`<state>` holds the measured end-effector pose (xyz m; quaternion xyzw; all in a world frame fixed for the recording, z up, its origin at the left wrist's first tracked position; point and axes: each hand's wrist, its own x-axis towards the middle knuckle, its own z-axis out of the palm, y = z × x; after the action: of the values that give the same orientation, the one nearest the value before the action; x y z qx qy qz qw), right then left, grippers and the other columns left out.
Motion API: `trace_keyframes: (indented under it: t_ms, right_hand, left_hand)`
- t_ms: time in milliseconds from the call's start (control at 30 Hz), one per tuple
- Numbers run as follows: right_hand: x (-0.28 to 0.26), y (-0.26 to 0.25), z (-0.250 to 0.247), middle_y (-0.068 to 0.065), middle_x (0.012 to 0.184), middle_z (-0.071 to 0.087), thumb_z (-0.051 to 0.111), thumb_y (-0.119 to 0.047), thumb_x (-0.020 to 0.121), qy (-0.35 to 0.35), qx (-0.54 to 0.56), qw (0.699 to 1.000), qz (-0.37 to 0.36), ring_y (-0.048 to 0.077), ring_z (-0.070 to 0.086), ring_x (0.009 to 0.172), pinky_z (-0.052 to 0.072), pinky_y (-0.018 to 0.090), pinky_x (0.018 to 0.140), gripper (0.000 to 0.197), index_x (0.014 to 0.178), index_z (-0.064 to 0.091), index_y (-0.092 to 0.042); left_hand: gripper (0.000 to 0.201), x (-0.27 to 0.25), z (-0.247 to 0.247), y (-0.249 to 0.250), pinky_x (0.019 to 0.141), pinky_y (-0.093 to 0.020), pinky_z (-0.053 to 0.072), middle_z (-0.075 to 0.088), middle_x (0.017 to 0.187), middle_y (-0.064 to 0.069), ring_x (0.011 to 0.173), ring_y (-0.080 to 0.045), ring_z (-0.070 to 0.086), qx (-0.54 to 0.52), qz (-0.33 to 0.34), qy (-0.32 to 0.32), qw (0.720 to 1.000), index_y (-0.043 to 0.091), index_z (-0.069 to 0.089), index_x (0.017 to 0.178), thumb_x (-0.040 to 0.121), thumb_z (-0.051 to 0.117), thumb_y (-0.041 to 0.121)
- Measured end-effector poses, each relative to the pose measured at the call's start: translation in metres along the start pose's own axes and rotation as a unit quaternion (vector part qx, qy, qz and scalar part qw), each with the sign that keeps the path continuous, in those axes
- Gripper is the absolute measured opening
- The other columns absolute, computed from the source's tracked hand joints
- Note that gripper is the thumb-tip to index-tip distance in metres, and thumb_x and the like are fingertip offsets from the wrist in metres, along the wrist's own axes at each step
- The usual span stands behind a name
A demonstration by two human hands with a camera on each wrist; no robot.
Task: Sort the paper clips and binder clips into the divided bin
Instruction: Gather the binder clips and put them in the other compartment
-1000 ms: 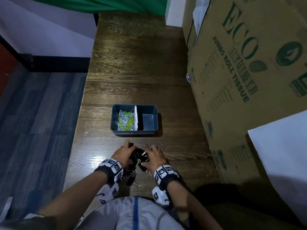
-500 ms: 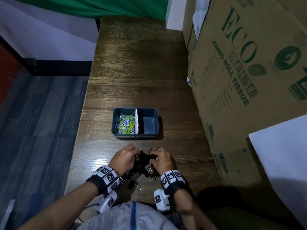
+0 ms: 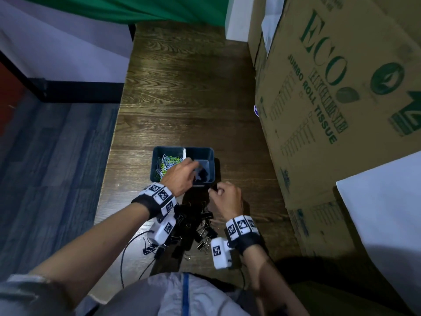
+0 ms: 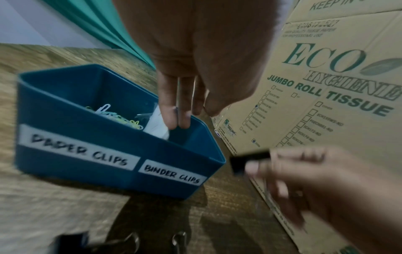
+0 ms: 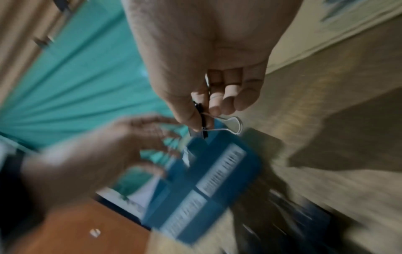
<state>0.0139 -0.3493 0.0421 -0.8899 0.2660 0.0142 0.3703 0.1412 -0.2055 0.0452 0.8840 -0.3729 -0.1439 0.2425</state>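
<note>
Right grip (image 5: pixel 201 118) pinches a binder clip (image 5: pixel 203 127), left grip (image 4: pixel 182 96) slack

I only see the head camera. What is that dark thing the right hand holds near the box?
Observer: The right wrist camera shows the right hand pinching a black binder clip, one wire handle sticking out.
Visitor: Any writing down there?
Observer: The left wrist camera shows the box front labelled PAPER CLIPS and BINDER CLIPS.
Visitor: And the other hand?
Observer: The left hand has its fingers pointing straight down into the binder clip side, gripping nothing I can see.
</note>
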Motion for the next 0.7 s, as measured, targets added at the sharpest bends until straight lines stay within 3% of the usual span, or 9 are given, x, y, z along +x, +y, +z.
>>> trace_keyframes:
  t_ms: [100, 167, 267, 367, 433, 467, 533, 600, 700]
  right_hand:
    - [0.025, -0.025, -0.011, -0.004, 0.074, 0.057, 0.072, -0.024, 0.088, 0.033, 0.034, 0.999, -0.023, 0.005, 0.049, 0.059, 0.033, 0.016, 0.053, 0.023, 0.071, 0.06, -0.015]
    - [0.037, -0.036, -0.014, -0.004, 0.077, 0.064, 0.074, -0.026, 0.087, 0.04, 0.06, 0.997, -0.036, 0.006, 0.057, 0.066, 0.039, 0.016, 0.057, 0.011, 0.086, 0.07, -0.016]
    - [0.037, -0.037, -0.011, -0.008, 0.079, 0.065, 0.074, -0.024, 0.087, 0.039, 0.075, 0.996, -0.029, 0.003, 0.06, 0.071, 0.043, 0.015, 0.06, 0.012, 0.097, 0.071, -0.02]
    - [0.018, -0.016, 0.003, -0.011, 0.078, 0.063, 0.07, -0.018, 0.09, 0.015, 0.051, 0.999, 0.009, 0.006, 0.062, 0.073, 0.049, 0.019, 0.064, 0.01, 0.1, 0.069, -0.019]
    - [0.004, 0.006, 0.018, -0.005, 0.098, 0.067, 0.071, -0.016, 0.089, -0.048, 0.015, 0.997, 0.052, 0.014, 0.066, 0.091, 0.057, 0.029, 0.079, 0.026, 0.114, 0.066, -0.019]
    - [-0.002, 0.017, 0.026, 0.0, 0.117, 0.064, 0.074, -0.017, 0.086, -0.093, -0.017, 0.993, 0.067, 0.019, 0.064, 0.106, 0.056, 0.034, 0.09, 0.041, 0.125, 0.061, -0.021]
    - [-0.01, 0.034, 0.043, 0.004, 0.148, 0.04, 0.081, -0.023, 0.078, -0.188, -0.095, 0.974, 0.079, 0.027, 0.045, 0.134, 0.046, 0.044, 0.106, 0.078, 0.145, 0.043, -0.029]
    - [-0.015, 0.042, 0.056, 0.005, 0.153, 0.022, 0.085, -0.031, 0.073, -0.248, -0.179, 0.95, 0.068, 0.033, 0.03, 0.14, 0.039, 0.052, 0.109, 0.098, 0.151, 0.026, -0.036]
    - [-0.023, 0.043, 0.074, 0.01, 0.145, 0.024, 0.082, -0.038, 0.076, -0.239, -0.247, 0.939, 0.002, 0.035, 0.032, 0.134, 0.038, 0.05, 0.109, 0.097, 0.152, 0.022, -0.032]
  left_hand:
    - [0.023, -0.028, 0.005, -0.012, 0.072, -0.032, 0.054, 0.063, 0.107, 0.003, 0.085, -0.014, 0.061, 0.014, 0.005, 0.015, 1.0, 0.022, 0.062, 0.109, 0.092, 0.052, 0.009]
    - [0.019, -0.049, 0.015, -0.02, 0.07, -0.025, 0.053, 0.066, 0.104, 0.004, 0.082, -0.011, 0.062, 0.02, 0.011, 0.0, 1.0, 0.023, 0.062, 0.104, 0.093, 0.053, 0.011]
    - [0.017, -0.078, 0.031, -0.034, 0.066, -0.015, 0.043, 0.062, 0.108, 0.002, 0.084, -0.008, 0.056, 0.028, -0.026, -0.049, 0.998, 0.023, 0.059, 0.111, 0.094, 0.056, 0.024]
    - [0.053, -0.098, 0.05, -0.048, 0.082, -0.033, 0.051, 0.049, 0.125, -0.003, 0.109, -0.019, 0.05, 0.053, -0.087, -0.12, 0.988, 0.023, 0.042, 0.133, 0.088, 0.06, 0.046]
    - [0.082, -0.104, 0.06, -0.053, 0.089, -0.042, 0.05, 0.038, 0.137, -0.006, 0.121, -0.024, 0.041, 0.064, -0.115, -0.169, 0.977, 0.025, 0.023, 0.145, 0.08, 0.065, 0.055]
    - [0.094, -0.106, 0.065, -0.053, 0.091, -0.043, 0.05, 0.032, 0.143, -0.007, 0.124, -0.025, 0.038, 0.07, -0.118, -0.186, 0.973, 0.027, 0.014, 0.148, 0.077, 0.067, 0.057]
    - [0.109, -0.107, 0.073, -0.052, 0.095, -0.045, 0.048, 0.017, 0.153, -0.005, 0.131, -0.027, 0.032, 0.085, -0.109, -0.211, 0.968, 0.027, 0.001, 0.151, 0.073, 0.072, 0.057]
    - [0.112, -0.104, 0.079, -0.048, 0.097, -0.046, 0.047, 0.009, 0.156, -0.004, 0.133, -0.03, 0.027, 0.109, -0.1, -0.225, 0.963, 0.027, -0.003, 0.152, 0.073, 0.072, 0.057]
    - [0.102, -0.097, 0.086, -0.042, 0.093, -0.045, 0.049, 0.013, 0.153, -0.007, 0.13, -0.032, 0.026, 0.145, -0.092, -0.219, 0.961, 0.029, 0.0, 0.151, 0.079, 0.067, 0.056]
